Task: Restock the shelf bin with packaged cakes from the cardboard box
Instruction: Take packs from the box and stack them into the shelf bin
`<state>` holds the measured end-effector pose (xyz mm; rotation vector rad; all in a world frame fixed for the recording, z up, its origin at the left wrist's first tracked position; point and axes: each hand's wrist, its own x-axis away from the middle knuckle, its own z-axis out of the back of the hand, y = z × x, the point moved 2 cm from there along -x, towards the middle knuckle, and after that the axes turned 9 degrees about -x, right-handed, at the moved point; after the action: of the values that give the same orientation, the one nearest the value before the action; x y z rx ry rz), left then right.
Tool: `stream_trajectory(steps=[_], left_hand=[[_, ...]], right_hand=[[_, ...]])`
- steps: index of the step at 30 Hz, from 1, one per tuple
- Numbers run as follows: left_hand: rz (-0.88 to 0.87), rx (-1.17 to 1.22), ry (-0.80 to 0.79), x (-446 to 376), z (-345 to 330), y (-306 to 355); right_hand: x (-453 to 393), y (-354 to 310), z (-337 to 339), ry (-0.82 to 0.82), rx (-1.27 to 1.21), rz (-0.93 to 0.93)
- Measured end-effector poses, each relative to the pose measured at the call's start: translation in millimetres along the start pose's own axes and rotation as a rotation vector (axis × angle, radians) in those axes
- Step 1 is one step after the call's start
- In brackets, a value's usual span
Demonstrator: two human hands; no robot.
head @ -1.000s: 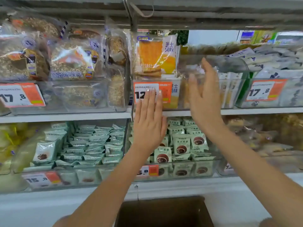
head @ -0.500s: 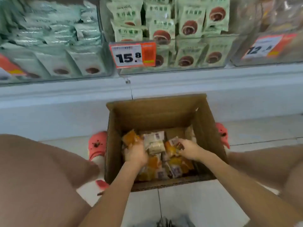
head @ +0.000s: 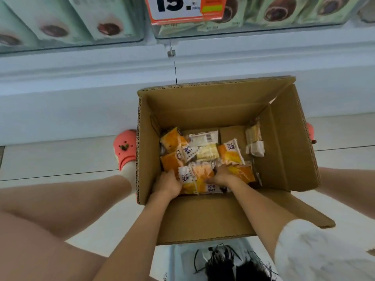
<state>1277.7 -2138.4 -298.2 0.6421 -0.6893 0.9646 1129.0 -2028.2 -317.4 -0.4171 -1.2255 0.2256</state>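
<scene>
An open cardboard box (head: 284,142) stands on the floor between my feet, against the shelf base. Several orange-and-white packaged cakes (head: 229,152) lie loose on its bottom. Both hands are down inside, at the near wall. My left hand (head: 169,182) grips the left edge of a small bunch of cake packs (head: 199,177). My right hand (head: 222,176) grips the same bunch from the right, its fingers curled over the wrappers. The shelf bin for these cakes is out of view above.
Clear bins of pale green snack packs (head: 105,23) line the lowest shelf at the top, with an orange price tag (head: 182,9). Pink clogs (head: 124,149) flank the box. My bent knees fill the lower left and right. A near box flap (head: 213,218) folds toward me.
A second ago both hands were up at the shelf bin. The view dropped to the box, the hands went in, and they have now drawn packs together at the near wall.
</scene>
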Motion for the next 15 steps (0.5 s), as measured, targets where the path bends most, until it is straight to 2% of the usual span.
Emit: stream_trajectory(steps=[3, 6, 13, 15], left_hand=[[-0.007, 0.002, -0.021, -2.0, -7.3, -1.5], [0.000, 0.044, -0.031, -1.5, -7.8, 0.0], [0.085, 0.517, -0.020, 9.6, 15.0, 10.9], [0.078, 0.833, -0.149, 20.3, 21.7, 24.9]], right_hand=[[-6.6, 11.2, -4.3, -0.039, -0.019, -0.039], [-8.5, 12.2, -6.1, -0.042, 0.016, 0.037], [32.2, -5.7, 40.7, -0.066, -0.060, 0.172], [55.1, -4.4, 57.9, -0.134, -0.205, 0.200]])
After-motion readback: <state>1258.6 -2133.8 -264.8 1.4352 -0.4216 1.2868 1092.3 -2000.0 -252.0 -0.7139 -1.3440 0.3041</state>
